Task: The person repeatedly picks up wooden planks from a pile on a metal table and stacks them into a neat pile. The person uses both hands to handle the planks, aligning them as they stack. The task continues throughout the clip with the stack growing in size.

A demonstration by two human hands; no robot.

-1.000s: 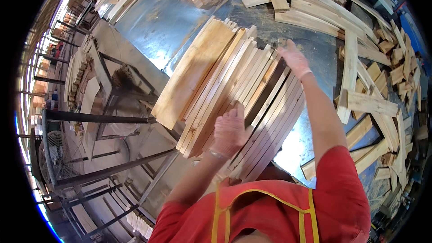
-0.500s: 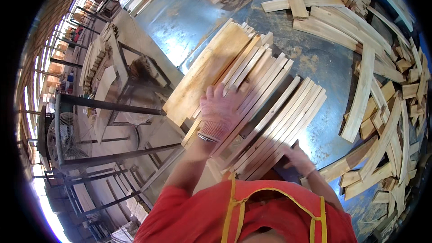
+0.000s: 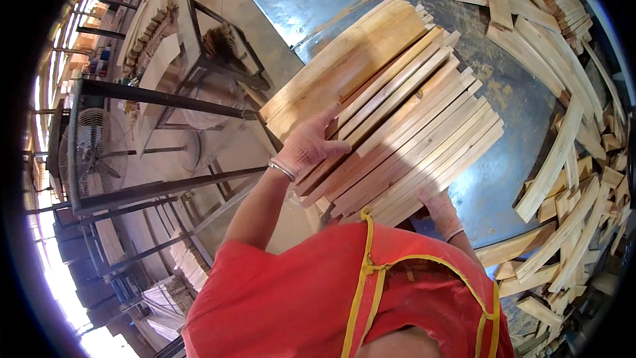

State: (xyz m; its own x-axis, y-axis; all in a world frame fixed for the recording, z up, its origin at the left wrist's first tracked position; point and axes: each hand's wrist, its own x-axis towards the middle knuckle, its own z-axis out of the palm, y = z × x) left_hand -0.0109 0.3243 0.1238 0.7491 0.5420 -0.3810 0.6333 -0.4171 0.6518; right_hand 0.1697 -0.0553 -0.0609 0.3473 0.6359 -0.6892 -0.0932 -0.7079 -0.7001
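Note:
A row of narrow wooden slats (image 3: 424, 126) stands on edge, side by side, on the metal tabletop. At its left end lies a wider board (image 3: 344, 59), warmer in colour. My left hand (image 3: 308, 146), in a pinkish knit glove with a bracelet at the wrist, rests across the left slats near the wide board, fingers and thumb spread. My right hand (image 3: 438, 212), also gloved, has its fingers stretched against the outer slat on the right side of the row. Some of its fingertips are hidden by the wood.
The blue-grey metal table (image 3: 523, 119) carries sawdust patches. A loose heap of wooden offcuts (image 3: 563, 219) covers its right side. Left of the table stand a dark metal frame (image 3: 165, 99) and a floor fan (image 3: 96, 152).
The gap between the two groups of slats has closed. My left hand has shifted toward the wide board, its thumb now apart. My right hand has come against the outer slat. The view has shifted.

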